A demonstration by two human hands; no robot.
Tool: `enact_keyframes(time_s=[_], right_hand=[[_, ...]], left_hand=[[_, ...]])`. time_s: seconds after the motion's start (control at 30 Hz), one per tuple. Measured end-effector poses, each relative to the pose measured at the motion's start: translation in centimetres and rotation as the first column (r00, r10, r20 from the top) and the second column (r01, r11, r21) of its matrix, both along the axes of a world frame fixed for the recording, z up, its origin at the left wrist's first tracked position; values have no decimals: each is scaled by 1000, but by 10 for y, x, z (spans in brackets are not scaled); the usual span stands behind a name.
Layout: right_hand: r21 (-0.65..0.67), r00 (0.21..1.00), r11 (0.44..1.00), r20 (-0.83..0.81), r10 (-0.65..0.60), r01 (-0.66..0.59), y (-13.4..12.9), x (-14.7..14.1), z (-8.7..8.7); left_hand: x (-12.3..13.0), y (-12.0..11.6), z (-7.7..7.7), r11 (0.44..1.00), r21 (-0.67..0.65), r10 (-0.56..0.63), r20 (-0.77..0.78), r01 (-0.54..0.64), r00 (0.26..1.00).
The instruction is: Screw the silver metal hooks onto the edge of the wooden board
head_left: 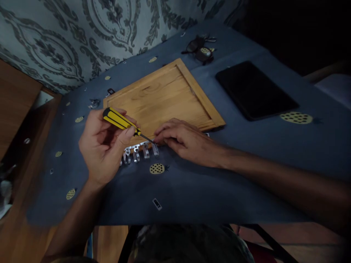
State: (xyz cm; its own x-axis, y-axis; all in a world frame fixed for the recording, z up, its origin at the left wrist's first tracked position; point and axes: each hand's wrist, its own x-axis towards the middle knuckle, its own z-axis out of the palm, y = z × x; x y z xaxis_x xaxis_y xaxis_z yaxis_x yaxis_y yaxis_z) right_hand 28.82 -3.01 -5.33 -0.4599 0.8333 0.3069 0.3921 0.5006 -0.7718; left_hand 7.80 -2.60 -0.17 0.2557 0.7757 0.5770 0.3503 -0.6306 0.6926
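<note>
A yellow-and-black screwdriver (117, 119) rests in the grip of my left hand (105, 146), its shaft slanting down to the right. The tip meets the right end of a metal hook rail (136, 149), which carries several silver hooks. That rail lies along the near edge of a framed wooden board (161, 95). Close to the screwdriver tip, my right hand (189, 142) has its fingers bent together at the board's near edge. Whatever those fingertips pinch is hidden from me.
The table has a blue pineapple-print cloth (192, 197). A black tablet (255, 89) lies right of the board, with dark glasses (197, 47) beyond it. Small metal pieces (94, 103) sit at the left. A patterned curtain (115, 25) hangs behind.
</note>
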Motion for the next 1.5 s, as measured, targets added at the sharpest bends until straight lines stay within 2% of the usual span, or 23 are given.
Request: enact_keyframes(time_s=[0.27, 0.47, 0.63, 0.9, 1.13, 1.2, 1.27, 1.37, 1.5], right_hand=[[-7, 1000, 1000, 3, 6, -5, -1, 0, 0], [12, 1000, 1000, 9, 8, -8, 0, 0, -1], [28, 1000, 1000, -7, -7, 8, 0, 0, -4], [91, 999, 996, -37, -1, 5, 2, 2, -18], [90, 999, 996, -47, -10, 15, 2, 1, -16], [84, 999, 996, -37, -7, 11, 2, 1, -15], [81, 999, 997, -40, -6, 9, 2, 2, -15], [80, 999, 997, -55, -1, 5, 2, 2, -15], [70, 998, 997, -58, -4, 8, 1, 2, -13]], left_hand=[[0, -2, 1, 1000, -28, 5, -28, -6, 1000], [3, -3, 5, 995, -87, -38, 27, 40, 999], [3, -4, 10, 991, -108, -74, -2, 74, 997], [3, -3, 5, 991, -107, -79, -40, 75, 996], [1, -4, 4, 988, -121, -99, -52, 92, 994], [-1, -5, 2, 993, -92, -80, -52, 75, 995], [-3, -4, 0, 998, -5, -66, -82, 66, 994], [-5, -3, -2, 987, 108, -94, -179, 115, 979], [-5, 0, -1, 980, 126, -130, -163, 152, 978]])
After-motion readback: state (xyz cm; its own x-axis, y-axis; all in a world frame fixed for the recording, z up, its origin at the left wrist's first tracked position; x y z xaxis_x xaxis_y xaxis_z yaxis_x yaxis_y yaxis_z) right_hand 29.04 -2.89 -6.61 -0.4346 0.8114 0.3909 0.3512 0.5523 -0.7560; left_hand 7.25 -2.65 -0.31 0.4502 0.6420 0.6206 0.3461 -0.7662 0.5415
